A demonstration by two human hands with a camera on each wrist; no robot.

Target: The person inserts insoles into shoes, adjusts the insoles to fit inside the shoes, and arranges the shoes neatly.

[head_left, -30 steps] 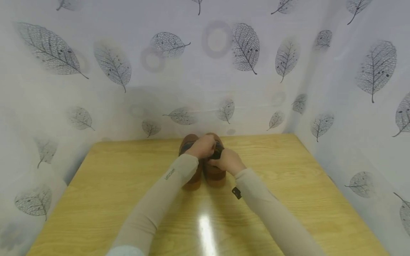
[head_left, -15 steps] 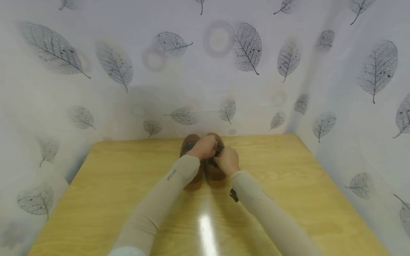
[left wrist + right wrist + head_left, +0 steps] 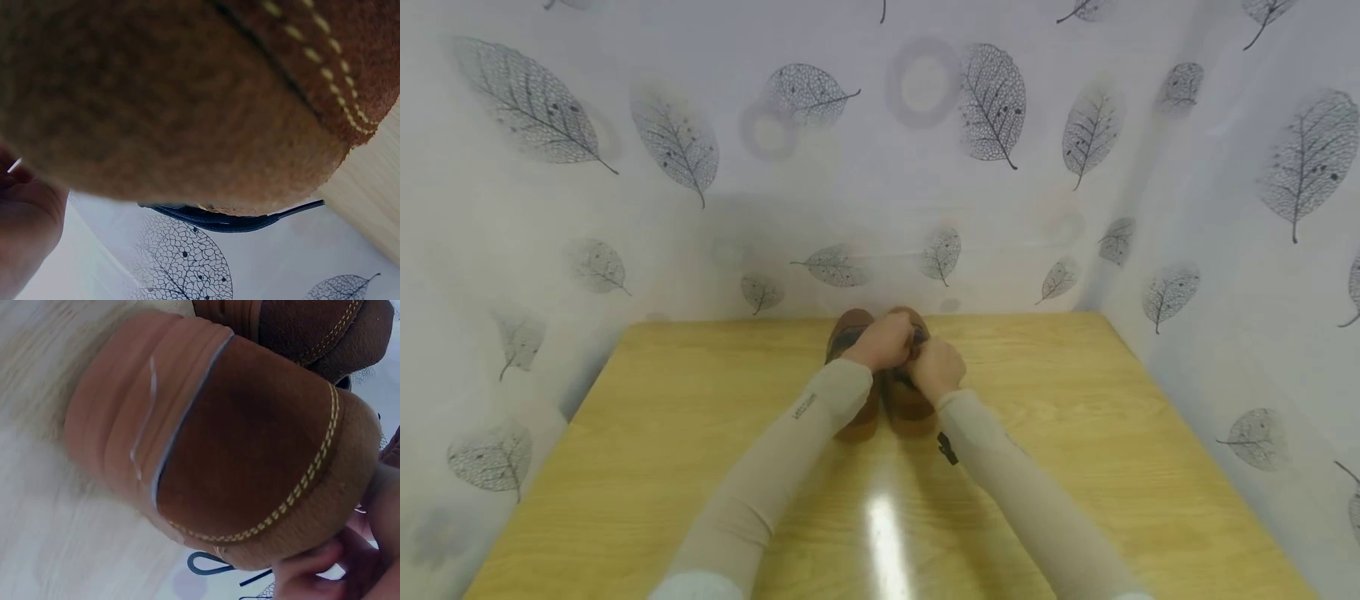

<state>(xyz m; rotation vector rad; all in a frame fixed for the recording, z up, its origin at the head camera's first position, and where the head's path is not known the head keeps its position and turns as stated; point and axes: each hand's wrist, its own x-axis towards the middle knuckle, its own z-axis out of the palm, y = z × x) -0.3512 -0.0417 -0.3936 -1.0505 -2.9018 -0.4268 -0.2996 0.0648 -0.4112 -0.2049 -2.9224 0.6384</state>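
Note:
Two brown suede shoes stand side by side with heels toward me: the left shoe (image 3: 859,421) and the right shoe (image 3: 910,410). Both hands meet over the right shoe's front, where the dark laces run. My left hand (image 3: 886,342), fingers curled, pinches at the lace; its fingertips are partly hidden. Close against it, my right hand (image 3: 940,368) also has curled fingers at the lacing. In the right wrist view, a dark shoelace (image 3: 209,570) hangs as a loop beside the shoe, with fingers (image 3: 312,569) near the collar. The left wrist view shows another dark lace (image 3: 231,223).
The shoes stand at the back of a wooden table (image 3: 715,417), close to a white leaf-patterned curtain (image 3: 880,183). The curtain continues along both sides. A small black tag or strap (image 3: 947,448) hangs by the right sleeve.
My right hand has moved forward and inward along the right shoe, its fingers closing in beside the left hand. The left hand stays at the laces. The head view has shifted slightly.

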